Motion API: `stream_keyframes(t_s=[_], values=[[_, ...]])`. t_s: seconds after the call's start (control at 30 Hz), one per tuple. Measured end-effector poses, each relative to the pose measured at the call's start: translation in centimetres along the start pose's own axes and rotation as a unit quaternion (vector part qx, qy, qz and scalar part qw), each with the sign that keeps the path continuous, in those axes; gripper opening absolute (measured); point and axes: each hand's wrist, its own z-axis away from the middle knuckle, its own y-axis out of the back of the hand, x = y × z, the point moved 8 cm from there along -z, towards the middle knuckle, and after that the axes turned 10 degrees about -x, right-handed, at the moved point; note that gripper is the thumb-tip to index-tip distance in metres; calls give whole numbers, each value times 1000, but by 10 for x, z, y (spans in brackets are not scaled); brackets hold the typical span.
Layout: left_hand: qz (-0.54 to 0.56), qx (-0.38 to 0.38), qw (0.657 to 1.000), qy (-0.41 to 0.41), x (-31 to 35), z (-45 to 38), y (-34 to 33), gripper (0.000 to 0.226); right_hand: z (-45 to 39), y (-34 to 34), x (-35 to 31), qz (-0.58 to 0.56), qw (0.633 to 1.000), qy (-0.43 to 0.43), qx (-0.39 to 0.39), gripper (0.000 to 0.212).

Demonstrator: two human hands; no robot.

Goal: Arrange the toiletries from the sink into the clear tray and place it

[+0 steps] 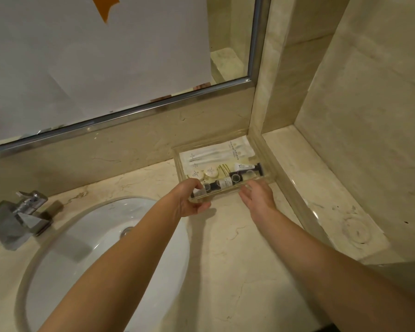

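Note:
The clear tray (177,152) sits on the marble counter in the back right corner, against the backsplash and the side ledge. It holds white sachets (216,153), round cream packets (211,173), a small white tube (243,167) and dark little bottles (225,182). My left hand (189,198) grips the tray's near left corner, fingers over the rim and thumb under it. Straight fingers of my right hand (258,196) touch the tray's near right edge.
A white oval sink basin (65,259) fills the lower left, with a chrome tap (22,216) at its left. A mirror (106,56) covered with paper hangs above the backsplash. A raised marble ledge (321,188) runs along the right wall.

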Motion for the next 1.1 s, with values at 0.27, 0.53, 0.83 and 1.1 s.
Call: stream_keyframes(t_s=[0.27,0.53,0.83,1.1], values=[[0,-17,1000,13,4,-9,-12,12,-11,-15,10,60,997,-7,-47,75],[53,-9,998,19,6,-14,-7,13,-6,-27,14,70,995,-42,-55,91],[17,-40,999,30,-4,-11,-5,19,-3,-28,9,60,994,-73,-60,87],[-43,-29,998,-44,-13,15,25,26,23,-26,23,237,966,-69,-75,69]])
